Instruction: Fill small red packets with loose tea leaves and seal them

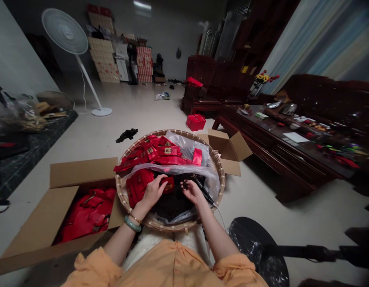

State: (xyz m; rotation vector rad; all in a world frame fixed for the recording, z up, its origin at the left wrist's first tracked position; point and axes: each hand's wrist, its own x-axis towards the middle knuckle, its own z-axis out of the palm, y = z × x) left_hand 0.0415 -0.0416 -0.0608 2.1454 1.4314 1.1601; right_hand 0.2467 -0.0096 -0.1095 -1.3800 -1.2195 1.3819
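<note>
Left fingers (157,185): curved and slightly spread, tips resting on a red packet (169,185); whether they grip it cannot be told.
Right fingers (187,185): tips bunched together just above dark loose leaves (172,205); anything between them is too small to tell.
Arms: both reach forward from orange sleeves (85,267), wrists bent, palms down; a jade bangle (132,224) circles the left wrist.
Beside right hand: a black corded tool (204,191).
Basket: round, woven bamboo (223,179), lined with clear plastic (187,145), holding the leaves, with more red packets (160,153) piled beyond the hands.
Left of basket: an open carton (83,171) of red packets (85,215).
Beyond: a second carton (229,145), a red box (195,122), a wooden table (262,151), a standing fan (65,32).
</note>
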